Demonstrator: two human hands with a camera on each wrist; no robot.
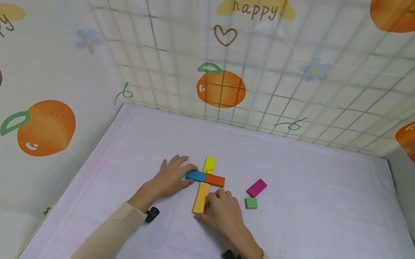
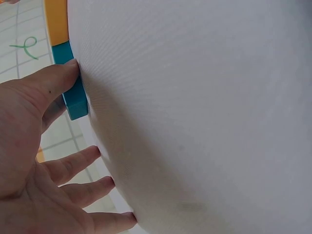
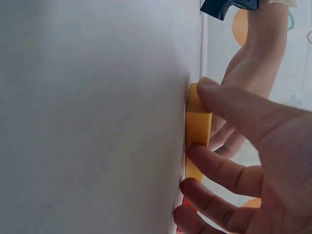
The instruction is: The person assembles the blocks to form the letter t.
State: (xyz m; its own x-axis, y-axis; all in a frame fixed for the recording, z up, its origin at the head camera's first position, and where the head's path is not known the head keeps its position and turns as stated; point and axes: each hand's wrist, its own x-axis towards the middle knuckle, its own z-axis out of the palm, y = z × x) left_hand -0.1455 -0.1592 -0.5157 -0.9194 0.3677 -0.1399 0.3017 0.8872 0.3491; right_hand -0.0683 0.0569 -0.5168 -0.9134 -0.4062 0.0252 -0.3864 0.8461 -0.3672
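Observation:
My left hand (image 1: 168, 178) pinches the outer end of a blue block (image 1: 196, 176) between thumb and forefinger, its other fingers spread with the tips on the table. End to end with the blue block lies a red-orange block (image 1: 215, 180). A long yellow-orange block (image 1: 200, 198) points toward me from where those two meet. My right hand (image 1: 226, 212) holds it, thumb (image 3: 208, 83) at its near end and fingertips along its right side. Beyond the row, a bright yellow block (image 1: 209, 164) lies in line with the yellow-orange one, forming a cross shape.
Right of the cross, a magenta block (image 1: 257, 188) lies at a slant, with a small green block (image 1: 251, 203) just in front of it. Everything lies on a white-covered table (image 1: 308, 234). Printed cloth walls (image 1: 265, 66) enclose its back and sides.

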